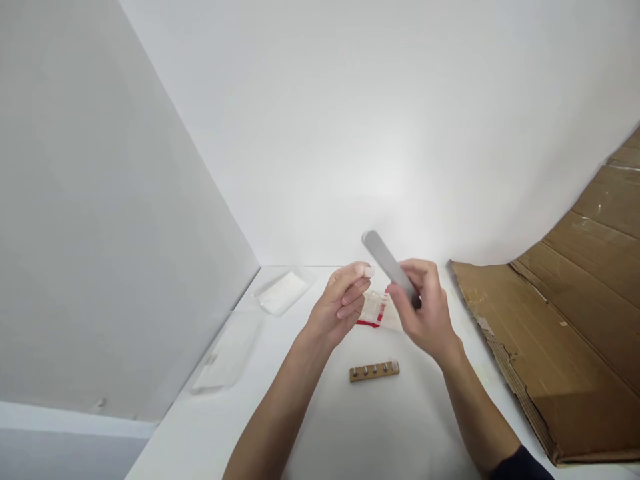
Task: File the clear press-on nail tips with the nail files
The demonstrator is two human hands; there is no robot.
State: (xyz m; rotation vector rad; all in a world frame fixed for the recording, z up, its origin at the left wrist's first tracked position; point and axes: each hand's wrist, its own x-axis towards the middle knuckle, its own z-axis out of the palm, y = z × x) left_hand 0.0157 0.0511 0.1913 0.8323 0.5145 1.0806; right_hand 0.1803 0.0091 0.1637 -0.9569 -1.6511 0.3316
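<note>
Grey and slim, the nail file point(387, 263) slants up and to the left above the table, its rounded upper end standing clear against the white wall point(375, 133). Its lower end is blurred and sits in the right hand point(425, 310), whose fingers are closed round it. The file's middle passes just beside the fingertips of the left hand point(340, 303); contact cannot be made out. That hand is curled in, thumb drawn against the fingers, with a pale nail-shaped tip showing at the top. Whether this tip is a loose piece pinched there or a finger's own nail, I cannot tell.

Below and between the two hands, a small clear bag point(374, 312) with red edging lies on the white table point(390, 427). Nearer the person, a short wooden strip point(374, 371) carries a row of small pale pegs. Off to the left, along the side wall, lie two clear plastic trays, one far point(283, 291) and one near point(227, 353). Flattened cardboard point(560, 333) covers the right side. A dark sleeve point(520, 467) edges the right forearm.
</note>
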